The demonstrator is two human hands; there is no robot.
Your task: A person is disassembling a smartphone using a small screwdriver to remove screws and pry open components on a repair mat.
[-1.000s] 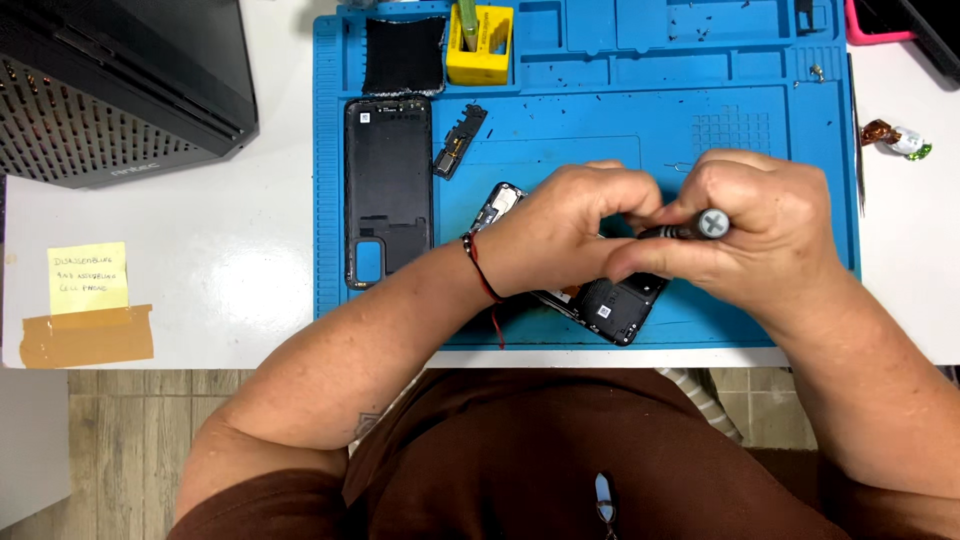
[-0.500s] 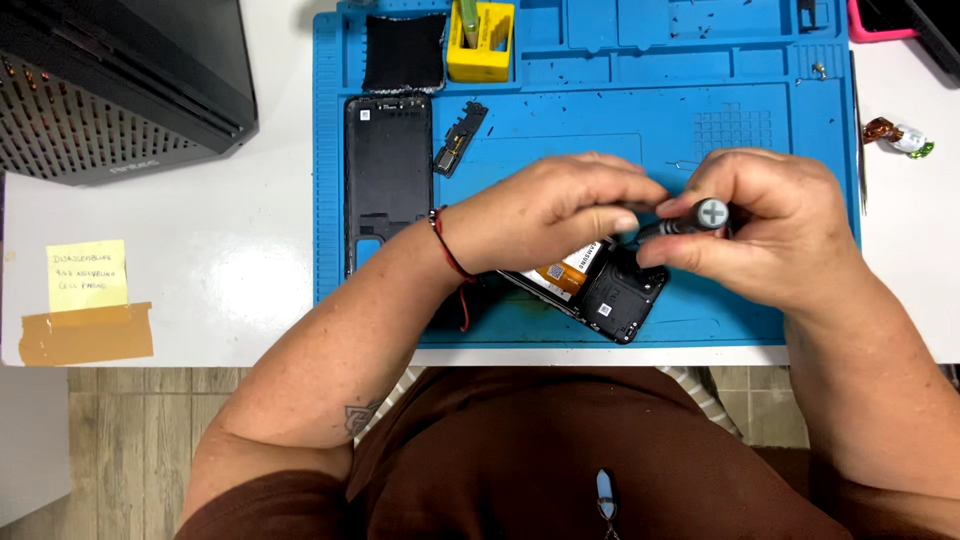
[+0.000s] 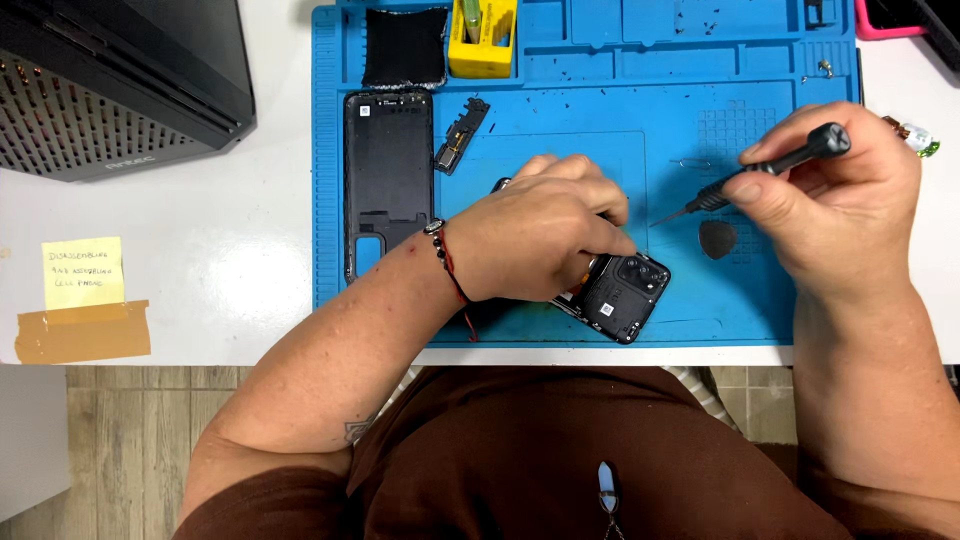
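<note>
Grip right: our right hand (image 3: 840,200) pinches a black precision screwdriver (image 3: 765,172) between thumb and fingers, closed on the handle.
Grip left: our left hand (image 3: 540,240) lies palm-down on the opened phone (image 3: 620,290), fingers curled over it, pressing it to the mat; we can't tell whether the fingers close round its edge.
Screwdriver axis: long axis runs from the cap at far right down to the tip at near left; tip (image 3: 655,223) points left toward the left hand, just right of its fingertips, apart from the phone.
Phone position: near-centre of the blue work mat (image 3: 560,120), close to the near edge; only its right end with the camera block shows past the left hand.
Phone axis: tilted, from far left to near right.
Pick: dark guitar-pick-shaped piece (image 3: 717,238) on the mat, under the screwdriver shaft, right of the phone.
Back cover: black phone back cover (image 3: 388,175) lies left on the mat, long axis near-to-far.
Small part: black speaker-like module (image 3: 460,135) just right of the cover's far end.
Far edge: yellow box (image 3: 482,40) and a black pad (image 3: 403,45).
Off mat left: dark perforated case (image 3: 110,80), yellow sticky note (image 3: 84,272), brown tape strip (image 3: 82,333).
</note>
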